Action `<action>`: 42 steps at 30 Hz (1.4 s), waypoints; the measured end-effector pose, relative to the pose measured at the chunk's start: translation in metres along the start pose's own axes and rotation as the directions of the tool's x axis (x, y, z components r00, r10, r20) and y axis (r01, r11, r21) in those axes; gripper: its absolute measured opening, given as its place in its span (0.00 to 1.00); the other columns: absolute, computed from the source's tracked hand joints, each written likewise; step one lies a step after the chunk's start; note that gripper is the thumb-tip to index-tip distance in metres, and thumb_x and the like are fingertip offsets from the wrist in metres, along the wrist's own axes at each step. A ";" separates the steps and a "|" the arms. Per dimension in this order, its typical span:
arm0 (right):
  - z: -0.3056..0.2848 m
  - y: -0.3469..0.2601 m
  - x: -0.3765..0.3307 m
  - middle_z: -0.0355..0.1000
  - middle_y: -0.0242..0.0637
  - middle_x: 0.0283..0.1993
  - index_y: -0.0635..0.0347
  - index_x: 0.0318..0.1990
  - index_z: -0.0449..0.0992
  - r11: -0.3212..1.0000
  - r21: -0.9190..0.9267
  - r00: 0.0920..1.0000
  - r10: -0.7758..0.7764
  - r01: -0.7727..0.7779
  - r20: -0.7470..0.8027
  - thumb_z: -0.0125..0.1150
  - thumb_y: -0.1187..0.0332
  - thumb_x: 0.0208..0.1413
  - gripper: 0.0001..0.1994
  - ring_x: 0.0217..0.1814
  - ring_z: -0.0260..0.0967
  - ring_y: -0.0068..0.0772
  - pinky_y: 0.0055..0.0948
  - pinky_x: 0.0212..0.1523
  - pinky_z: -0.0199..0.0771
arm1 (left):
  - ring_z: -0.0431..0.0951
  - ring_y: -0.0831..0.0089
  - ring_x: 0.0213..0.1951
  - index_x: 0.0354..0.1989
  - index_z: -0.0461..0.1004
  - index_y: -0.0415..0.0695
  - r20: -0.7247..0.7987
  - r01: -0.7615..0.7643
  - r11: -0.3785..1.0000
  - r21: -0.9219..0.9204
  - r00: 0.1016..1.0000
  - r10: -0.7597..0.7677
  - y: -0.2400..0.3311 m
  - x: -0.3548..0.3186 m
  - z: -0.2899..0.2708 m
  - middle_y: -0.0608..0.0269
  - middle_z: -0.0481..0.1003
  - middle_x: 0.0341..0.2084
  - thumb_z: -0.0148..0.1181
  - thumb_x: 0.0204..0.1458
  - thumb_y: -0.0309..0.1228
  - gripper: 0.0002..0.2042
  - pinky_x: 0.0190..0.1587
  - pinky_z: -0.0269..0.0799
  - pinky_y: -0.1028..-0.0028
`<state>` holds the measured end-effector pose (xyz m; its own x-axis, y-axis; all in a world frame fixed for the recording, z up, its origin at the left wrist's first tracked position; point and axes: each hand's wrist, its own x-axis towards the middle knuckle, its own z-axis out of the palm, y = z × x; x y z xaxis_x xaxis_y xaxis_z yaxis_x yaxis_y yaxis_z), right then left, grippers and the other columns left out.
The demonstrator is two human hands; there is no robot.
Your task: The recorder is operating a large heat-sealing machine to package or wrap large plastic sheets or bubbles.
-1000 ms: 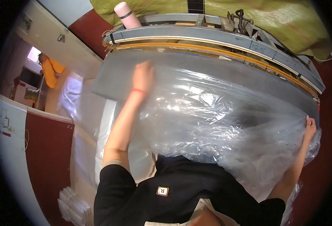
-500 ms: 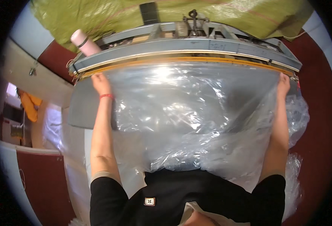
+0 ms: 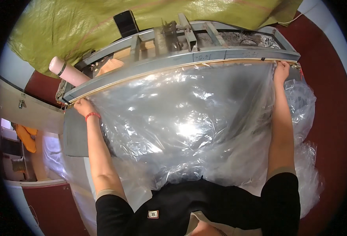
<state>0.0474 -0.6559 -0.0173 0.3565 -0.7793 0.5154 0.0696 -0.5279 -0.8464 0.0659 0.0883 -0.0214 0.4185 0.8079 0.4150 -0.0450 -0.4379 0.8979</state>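
Observation:
A wide sheet of clear plastic film (image 3: 169, 114) is stretched between my hands over a grey board (image 3: 74, 135). My left hand (image 3: 83, 107) is closed on the film's far left corner, and my right hand (image 3: 282, 72) grips its far right corner. Both hands are right at a long grey metal bar (image 3: 173, 59) of a frame-shaped machine, which looks like a bar heat sealer. The film's far edge runs up to the bar's pale lower strip and passes out of sight there. Toward my body the film lies wrinkled and bunched.
Behind the bar, a pink cylinder (image 3: 69, 72) with a dark band leans at the frame's left end. A dark phone (image 3: 126, 24) rests on yellow-green woven sheeting (image 3: 91, 23). More crumpled clear film (image 3: 301, 106) hangs at the right, above dark red floor (image 3: 330, 118).
The metal bar has come down toward the film's far edge, covering most of the orange strip. My view has shifted and tilted. Both hands still hold the film corners.

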 end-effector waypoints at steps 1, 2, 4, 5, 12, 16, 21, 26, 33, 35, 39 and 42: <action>-0.006 0.001 0.002 0.68 0.35 0.28 0.64 0.32 0.68 1.000 -0.013 1.000 0.000 0.000 -0.011 0.54 0.71 0.45 0.07 0.28 0.63 0.23 0.21 0.33 0.65 | 0.66 0.76 0.21 0.27 0.67 0.34 0.027 0.034 0.999 -0.008 0.999 -0.034 0.012 -0.010 0.006 0.62 0.69 0.19 0.48 0.43 0.28 0.08 0.26 0.63 0.77; -0.006 0.001 0.001 0.68 0.36 0.29 0.64 0.34 0.67 1.000 0.011 1.000 0.017 -0.017 -0.024 0.53 0.72 0.45 0.08 0.29 0.64 0.24 0.22 0.35 0.65 | 0.65 0.75 0.19 0.25 0.68 0.33 0.038 0.062 0.998 -0.013 0.997 -0.061 0.023 -0.013 0.003 0.62 0.69 0.18 0.46 0.41 0.26 0.08 0.25 0.63 0.76; -0.008 0.002 0.004 0.68 0.37 0.30 0.65 0.35 0.67 0.999 0.040 0.998 0.034 -0.033 -0.046 0.51 0.73 0.45 0.09 0.30 0.65 0.25 0.23 0.36 0.65 | 0.68 0.72 0.22 0.26 0.68 0.32 -0.129 0.017 1.000 0.005 0.992 -0.016 0.015 -0.011 0.011 0.60 0.70 0.20 0.45 0.41 0.26 0.09 0.27 0.65 0.74; -0.009 0.003 0.003 0.68 0.37 0.30 0.64 0.36 0.67 0.997 0.067 0.999 0.042 -0.041 -0.015 0.51 0.71 0.47 0.09 0.31 0.65 0.25 0.23 0.38 0.65 | 0.68 0.73 0.22 0.25 0.67 0.33 -0.141 -0.005 0.997 0.074 0.990 0.015 0.013 -0.011 0.011 0.61 0.69 0.20 0.45 0.42 0.26 0.08 0.27 0.64 0.75; -0.125 -0.078 -0.028 0.67 0.40 0.39 0.65 0.42 0.66 0.933 -0.062 0.935 -0.353 0.354 0.036 0.50 0.64 0.53 0.14 0.41 0.65 0.28 0.25 0.43 0.63 | 0.64 0.84 0.19 0.29 0.64 0.44 0.589 0.065 0.972 -0.228 0.803 0.085 0.047 -0.026 -0.046 0.71 0.65 0.20 0.48 0.48 0.26 0.01 0.21 0.58 0.83; -0.234 -0.009 -0.047 0.67 0.43 0.41 0.65 0.42 0.67 0.950 -0.269 0.965 -0.205 0.156 -0.162 0.49 0.62 0.54 0.15 0.41 0.65 0.32 0.29 0.42 0.63 | 0.62 0.85 0.23 0.32 0.64 0.46 0.466 -0.034 0.933 -0.359 0.859 0.211 0.096 -0.053 -0.139 0.73 0.62 0.22 0.48 0.49 0.26 0.03 0.24 0.59 0.84; -0.373 0.181 -0.097 0.69 0.40 0.36 0.62 0.36 0.67 0.709 -0.705 0.961 0.183 0.017 0.207 0.45 0.56 0.54 0.17 0.36 0.66 0.38 0.33 0.39 0.64 | 0.56 0.83 0.23 0.28 0.61 0.42 0.327 -0.138 0.982 -0.132 0.929 0.174 0.082 -0.156 -0.181 0.72 0.58 0.21 0.44 0.52 0.27 0.03 0.25 0.55 0.82; -0.337 0.089 -0.249 0.69 0.40 0.36 0.61 0.35 0.69 0.529 -0.841 0.979 0.205 -0.113 -0.003 0.46 0.58 0.52 0.15 0.36 0.67 0.37 0.34 0.39 0.65 | 0.73 0.72 0.29 0.40 0.70 0.39 0.995 -0.348 0.937 0.043 0.102 -0.007 0.041 -0.301 -0.178 0.55 0.73 0.28 0.53 0.44 0.24 0.13 0.33 0.67 0.76; -0.237 0.028 -0.317 0.70 0.39 0.36 0.59 0.35 0.71 0.122 -0.893 0.900 0.123 -0.432 -0.419 0.47 0.61 0.51 0.12 0.37 0.68 0.37 0.35 0.38 0.67 | 0.73 0.71 0.31 0.44 0.68 0.38 0.901 -0.164 0.946 -0.279 -0.385 0.199 0.105 -0.397 -0.064 0.55 0.73 0.30 0.52 0.44 0.23 0.16 0.34 0.67 0.76; -0.252 0.039 -0.325 0.70 0.39 0.36 0.59 0.35 0.72 0.005 -0.858 0.855 0.085 -0.513 -0.511 0.47 0.62 0.50 0.12 0.37 0.68 0.37 0.35 0.38 0.68 | 0.73 0.70 0.31 0.44 0.67 0.38 0.836 -0.091 0.929 -0.360 -0.473 0.277 0.105 -0.407 -0.080 0.53 0.73 0.31 0.53 0.44 0.23 0.16 0.35 0.67 0.76; -0.303 0.070 -0.308 0.71 0.39 0.36 0.58 0.34 0.73 -0.130 -0.804 0.808 0.026 -0.580 -0.588 0.48 0.63 0.50 0.11 0.37 0.69 0.36 0.36 0.37 0.68 | 0.74 0.67 0.33 0.44 0.67 0.37 0.756 0.035 0.893 -0.448 -0.519 0.399 0.120 -0.404 -0.067 0.50 0.73 0.32 0.53 0.43 0.23 0.17 0.36 0.67 0.75; -0.393 0.116 -0.239 0.71 0.38 0.35 0.57 0.34 0.74 -0.206 -0.797 0.814 0.000 -0.568 -0.580 0.49 0.65 0.49 0.10 0.37 0.70 0.36 0.36 0.37 0.69 | 0.74 0.67 0.34 0.45 0.67 0.36 0.675 -0.047 0.770 -0.636 -0.517 0.526 0.181 -0.421 -0.070 0.50 0.73 0.35 0.51 0.45 0.22 0.16 0.37 0.68 0.75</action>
<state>-0.3955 -0.6635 -0.1864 -0.2502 -0.8309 0.4970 -0.9594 0.2819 -0.0118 -0.1813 -0.3034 -0.0233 0.3722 -0.9145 0.1583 -0.6314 -0.1244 0.7654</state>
